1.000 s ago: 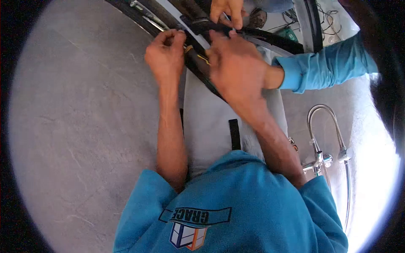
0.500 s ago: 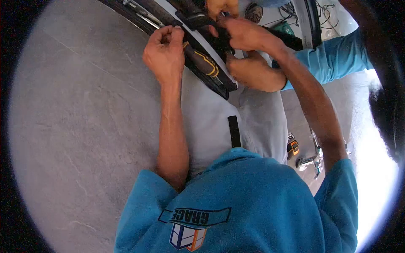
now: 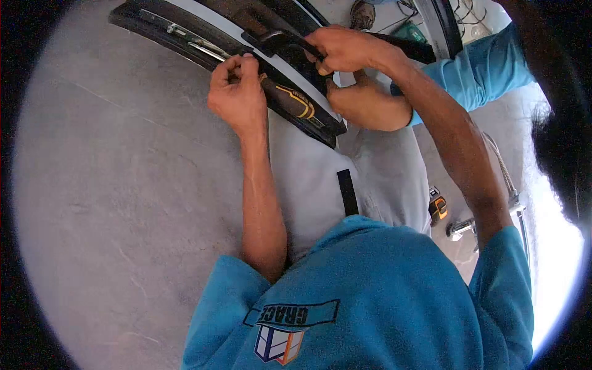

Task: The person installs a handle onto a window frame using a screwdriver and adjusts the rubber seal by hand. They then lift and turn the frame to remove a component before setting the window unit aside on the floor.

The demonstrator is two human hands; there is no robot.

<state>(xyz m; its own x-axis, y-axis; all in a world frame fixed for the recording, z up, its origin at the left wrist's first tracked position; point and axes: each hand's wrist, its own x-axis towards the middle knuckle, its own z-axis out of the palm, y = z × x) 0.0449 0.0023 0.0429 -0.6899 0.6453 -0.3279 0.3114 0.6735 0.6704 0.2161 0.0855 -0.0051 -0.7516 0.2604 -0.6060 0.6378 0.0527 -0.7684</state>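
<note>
My left hand (image 3: 237,92) is closed in a pinch at the near edge of a long dark frame piece (image 3: 145,24) with a pale strip along it. What its fingertips hold, if anything, is too small to make out. Just right of it, a screwdriver with a black and yellow handle (image 3: 293,100) lies along the frame. My right hand (image 3: 348,50) closes around the end of a black lever handle (image 3: 277,38) on the frame's far side. Below it, a co-worker's hand (image 3: 370,105) touches the frame, its fingertips partly hidden.
A co-worker's blue sleeve (image 3: 475,77) reaches in from the right. On the floor lie an orange and black tape measure (image 3: 438,208), a chrome faucet fitting (image 3: 461,229) and a green tool (image 3: 410,32). Another person's shoe (image 3: 362,15) stands at the top.
The view has shifted, showing more of the frame's left end. Another person's hand at the top, beside my right hand, has gone from view. My left hand keeps its pinch.
</note>
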